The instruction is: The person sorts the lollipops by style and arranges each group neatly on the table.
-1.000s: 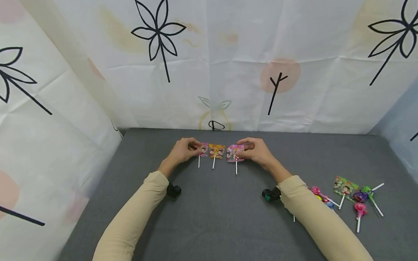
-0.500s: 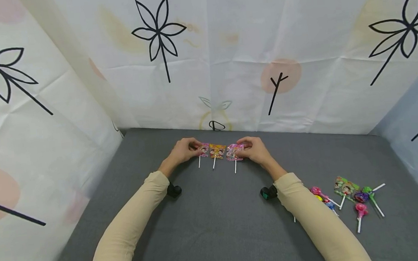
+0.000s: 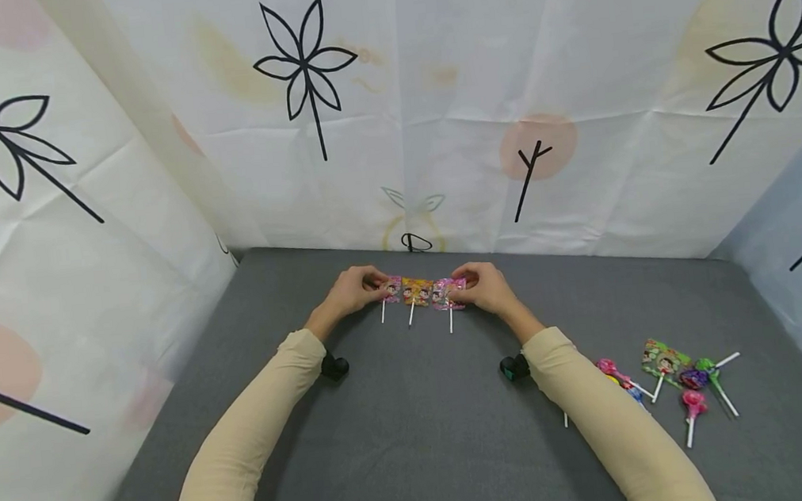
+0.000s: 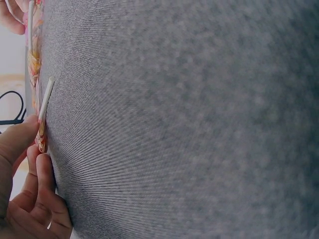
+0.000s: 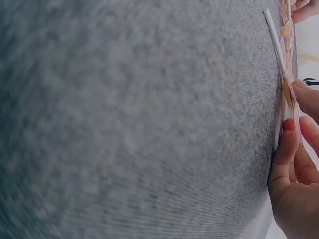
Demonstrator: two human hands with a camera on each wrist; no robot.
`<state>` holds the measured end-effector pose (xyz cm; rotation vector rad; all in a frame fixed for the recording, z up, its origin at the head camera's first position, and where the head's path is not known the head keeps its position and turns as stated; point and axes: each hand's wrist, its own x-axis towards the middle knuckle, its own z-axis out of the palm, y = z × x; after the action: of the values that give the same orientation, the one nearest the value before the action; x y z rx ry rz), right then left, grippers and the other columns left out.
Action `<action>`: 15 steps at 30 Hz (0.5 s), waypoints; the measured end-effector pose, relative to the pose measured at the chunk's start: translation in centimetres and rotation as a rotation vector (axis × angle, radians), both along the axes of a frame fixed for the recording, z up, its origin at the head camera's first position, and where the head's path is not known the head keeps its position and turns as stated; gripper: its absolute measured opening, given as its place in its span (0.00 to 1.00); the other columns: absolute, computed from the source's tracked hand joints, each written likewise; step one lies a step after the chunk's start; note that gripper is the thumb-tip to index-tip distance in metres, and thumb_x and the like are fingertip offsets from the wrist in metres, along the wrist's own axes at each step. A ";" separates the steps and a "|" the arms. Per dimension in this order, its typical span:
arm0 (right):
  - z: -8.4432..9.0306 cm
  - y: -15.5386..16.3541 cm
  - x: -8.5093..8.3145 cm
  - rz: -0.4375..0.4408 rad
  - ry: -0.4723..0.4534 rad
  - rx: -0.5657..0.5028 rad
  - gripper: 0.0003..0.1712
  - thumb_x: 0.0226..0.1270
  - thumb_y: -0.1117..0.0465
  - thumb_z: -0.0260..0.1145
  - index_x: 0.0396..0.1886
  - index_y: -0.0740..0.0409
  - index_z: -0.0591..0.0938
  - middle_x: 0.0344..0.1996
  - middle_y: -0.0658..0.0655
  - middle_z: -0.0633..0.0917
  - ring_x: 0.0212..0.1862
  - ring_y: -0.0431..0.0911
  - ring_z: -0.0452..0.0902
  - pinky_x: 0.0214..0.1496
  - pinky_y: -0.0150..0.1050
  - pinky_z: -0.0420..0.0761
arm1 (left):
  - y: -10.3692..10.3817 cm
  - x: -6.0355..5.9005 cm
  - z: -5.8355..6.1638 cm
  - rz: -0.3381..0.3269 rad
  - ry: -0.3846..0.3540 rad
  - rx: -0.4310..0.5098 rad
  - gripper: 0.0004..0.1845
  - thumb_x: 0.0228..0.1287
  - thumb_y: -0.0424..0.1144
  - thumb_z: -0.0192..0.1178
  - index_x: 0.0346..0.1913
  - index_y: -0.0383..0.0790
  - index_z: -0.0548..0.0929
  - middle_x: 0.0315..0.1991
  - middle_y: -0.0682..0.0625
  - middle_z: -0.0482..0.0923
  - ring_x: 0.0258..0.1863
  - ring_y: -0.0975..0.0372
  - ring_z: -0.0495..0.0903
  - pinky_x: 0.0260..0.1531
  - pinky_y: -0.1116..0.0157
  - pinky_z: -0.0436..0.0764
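Three flat-wrapped lollipops lie in a row near the back of the grey table, sticks pointing toward me. My left hand (image 3: 354,289) pinches the wrapper edge of the left pink lollipop (image 3: 393,288); in the left wrist view, thumb and fingers meet at that wrapper (image 4: 42,141). An orange-wrapped lollipop (image 3: 416,290) sits in the middle, touched by neither hand. At the right end, my right hand (image 3: 488,288) pinches the right pink lollipop (image 3: 441,295), whose white stick (image 5: 275,42) shows in the right wrist view. Fingers partly cover both pink wrappers.
At the right of the table (image 3: 418,440) lie a green-wrapped flat lollipop (image 3: 664,359), a pink round lollipop (image 3: 693,402) and several other round lollipops, some partly behind my right sleeve (image 3: 609,415). A patterned cloth wall (image 3: 453,190) borders the table's back edge.
My right hand has shifted slightly left with the right pink lollipop, bringing it closer to the orange one. The left hand keeps its place.
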<state>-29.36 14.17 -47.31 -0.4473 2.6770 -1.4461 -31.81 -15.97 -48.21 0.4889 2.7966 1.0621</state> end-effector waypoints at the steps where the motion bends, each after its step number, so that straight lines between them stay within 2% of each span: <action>1: 0.0 0.0 0.0 0.000 0.001 0.007 0.23 0.61 0.65 0.78 0.54 0.69 0.84 0.47 0.66 0.85 0.45 0.56 0.80 0.45 0.49 0.79 | 0.0 0.0 0.0 0.001 -0.002 -0.001 0.16 0.68 0.39 0.70 0.55 0.38 0.87 0.44 0.47 0.83 0.42 0.57 0.83 0.44 0.56 0.80; 10: 0.2 0.6 -0.1 0.017 -0.006 0.026 0.23 0.62 0.63 0.78 0.54 0.68 0.84 0.52 0.65 0.83 0.51 0.58 0.78 0.49 0.52 0.77 | 0.0 0.0 0.1 0.002 -0.007 0.002 0.16 0.68 0.40 0.70 0.56 0.38 0.86 0.45 0.47 0.83 0.42 0.57 0.83 0.43 0.56 0.81; 15: 0.5 1.9 -0.1 0.015 -0.003 -0.007 0.22 0.63 0.63 0.77 0.54 0.67 0.84 0.53 0.65 0.82 0.53 0.60 0.77 0.50 0.54 0.77 | 0.1 0.1 0.1 0.001 -0.004 0.007 0.16 0.68 0.40 0.70 0.55 0.37 0.86 0.45 0.47 0.83 0.41 0.57 0.83 0.42 0.57 0.81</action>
<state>-29.49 16.05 -46.80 -0.4640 2.6611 -1.4510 -31.73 -15.89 -48.10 0.4860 2.7909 1.0725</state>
